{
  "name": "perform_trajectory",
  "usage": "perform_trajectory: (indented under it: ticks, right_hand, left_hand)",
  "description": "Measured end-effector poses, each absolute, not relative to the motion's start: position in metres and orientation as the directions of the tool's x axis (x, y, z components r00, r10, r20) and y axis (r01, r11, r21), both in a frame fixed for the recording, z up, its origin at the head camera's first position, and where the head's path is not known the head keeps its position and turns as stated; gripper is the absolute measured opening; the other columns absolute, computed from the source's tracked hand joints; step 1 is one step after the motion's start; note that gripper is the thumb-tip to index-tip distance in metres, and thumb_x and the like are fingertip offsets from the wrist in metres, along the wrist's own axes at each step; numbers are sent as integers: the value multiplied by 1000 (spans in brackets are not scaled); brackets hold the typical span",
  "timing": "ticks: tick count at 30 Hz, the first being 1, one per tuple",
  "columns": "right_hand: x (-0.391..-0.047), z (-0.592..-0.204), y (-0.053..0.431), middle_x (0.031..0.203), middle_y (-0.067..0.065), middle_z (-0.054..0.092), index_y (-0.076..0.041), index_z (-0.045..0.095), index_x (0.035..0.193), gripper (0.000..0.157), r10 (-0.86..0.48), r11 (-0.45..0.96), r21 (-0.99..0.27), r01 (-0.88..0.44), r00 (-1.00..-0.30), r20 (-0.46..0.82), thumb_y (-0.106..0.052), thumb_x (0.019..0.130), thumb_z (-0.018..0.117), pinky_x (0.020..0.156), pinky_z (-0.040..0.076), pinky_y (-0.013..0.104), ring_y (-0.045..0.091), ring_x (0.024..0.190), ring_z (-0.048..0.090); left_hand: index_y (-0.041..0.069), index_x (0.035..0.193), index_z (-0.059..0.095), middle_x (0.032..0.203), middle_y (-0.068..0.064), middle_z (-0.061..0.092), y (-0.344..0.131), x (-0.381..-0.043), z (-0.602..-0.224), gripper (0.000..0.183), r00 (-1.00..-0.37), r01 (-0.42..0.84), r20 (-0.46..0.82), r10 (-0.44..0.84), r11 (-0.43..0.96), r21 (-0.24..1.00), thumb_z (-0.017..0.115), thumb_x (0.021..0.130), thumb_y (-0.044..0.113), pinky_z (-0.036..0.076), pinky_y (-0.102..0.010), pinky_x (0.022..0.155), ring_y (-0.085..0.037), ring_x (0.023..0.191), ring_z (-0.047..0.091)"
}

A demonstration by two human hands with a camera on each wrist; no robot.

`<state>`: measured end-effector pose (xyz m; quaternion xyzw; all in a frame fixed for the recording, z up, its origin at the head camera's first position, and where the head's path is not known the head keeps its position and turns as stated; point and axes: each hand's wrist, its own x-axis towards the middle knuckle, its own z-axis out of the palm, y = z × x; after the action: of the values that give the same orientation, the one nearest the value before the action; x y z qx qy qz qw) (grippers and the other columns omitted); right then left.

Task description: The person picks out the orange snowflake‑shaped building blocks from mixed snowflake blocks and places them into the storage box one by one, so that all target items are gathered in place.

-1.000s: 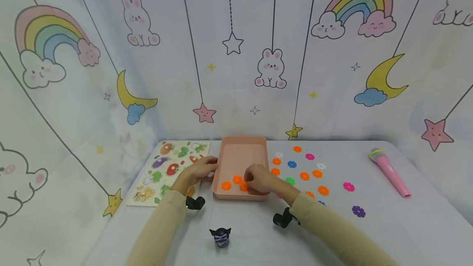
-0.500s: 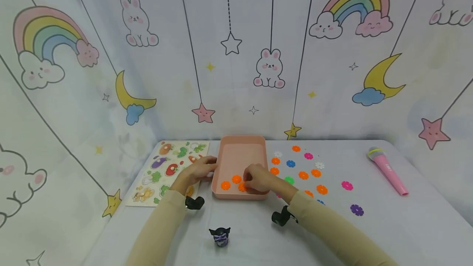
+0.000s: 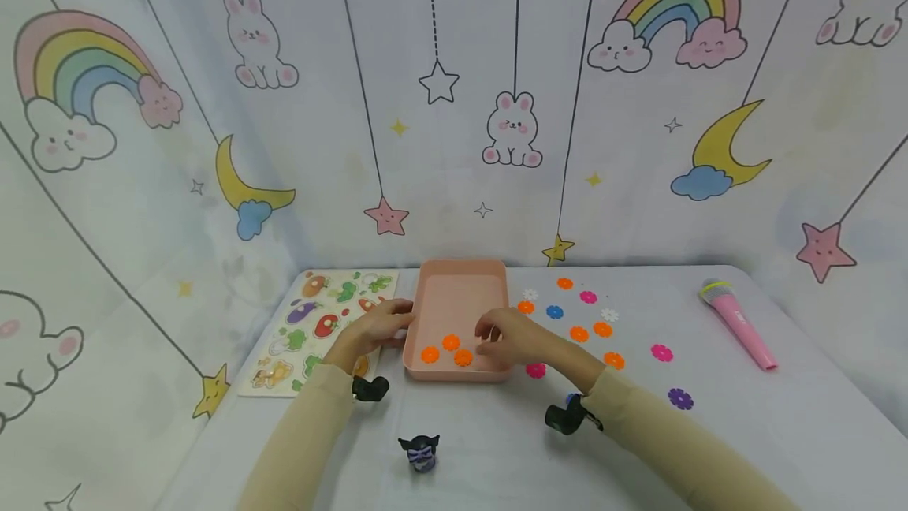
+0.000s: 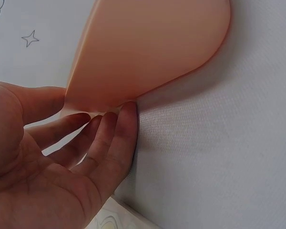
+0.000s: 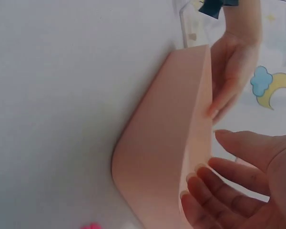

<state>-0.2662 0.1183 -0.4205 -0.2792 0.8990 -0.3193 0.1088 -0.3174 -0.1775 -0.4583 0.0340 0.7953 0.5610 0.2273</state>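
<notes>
A pink tray [image 3: 461, 298] lies on the white tablecloth. Three orange flower-shaped pieces [image 3: 451, 342] rest near its front end. My left hand [image 3: 379, 323] holds the tray's left side; in the left wrist view its thumb is at the rim and its fingertips touch the outer wall [image 4: 148, 43]. Over the tray's front right part is my right hand [image 3: 514, 337], fingers loosely bent and thumb apart, with nothing visible between them. The right wrist view shows that hand [image 5: 281, 176] beside the tray wall [image 5: 157, 119], its fingertips partly behind the rim.
Several flower pieces in orange, pink, blue and white, such as a pink one [image 3: 662, 352], lie right of the tray. A pink microphone [image 3: 743, 330] is at the far right. A vegetable picture board [image 3: 284, 322] lies left. A small black-and-purple figurine [image 3: 422, 453] stands in front.
My right hand has shifted slightly right and its fingers have spread, letting go of an orange flower piece, which now lies in the tray. The left hand keeps its place on the tray.
</notes>
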Motion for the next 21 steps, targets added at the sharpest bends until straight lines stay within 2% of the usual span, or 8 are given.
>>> perform_trajectory:
  ticks: [8,15,21]
  right_hand:
    - [-265,-410,162,100,-1,66,-1,68,113,25,-618,592,-634,-499,-785,41,-17,95,73,80,56,28,17,93,61]
    - [-266,-409,210,101,-3,67,-5,68,114,27,-597,610,-637,-472,-802,21,-22,95,74,81,56,27,18,94,62]
    - [-265,-408,247,104,-1,68,-5,67,119,30,-559,645,-630,-432,-829,-5,-21,95,74,86,55,28,17,97,62]
  left_hand:
    - [0,153,42,144,-19,54,-177,-316,-456,49,-895,-205,-323,307,361,910,49,108,19,55,-43,100,-31,127,56]
    - [-2,154,37,149,-22,48,-177,-315,-455,51,-889,-206,-325,324,350,914,47,109,18,54,-45,101,-34,131,54]
    - [-2,153,39,149,-21,49,-176,-316,-456,49,-892,-213,-323,317,336,918,48,109,17,54,-45,101,-33,128,55]
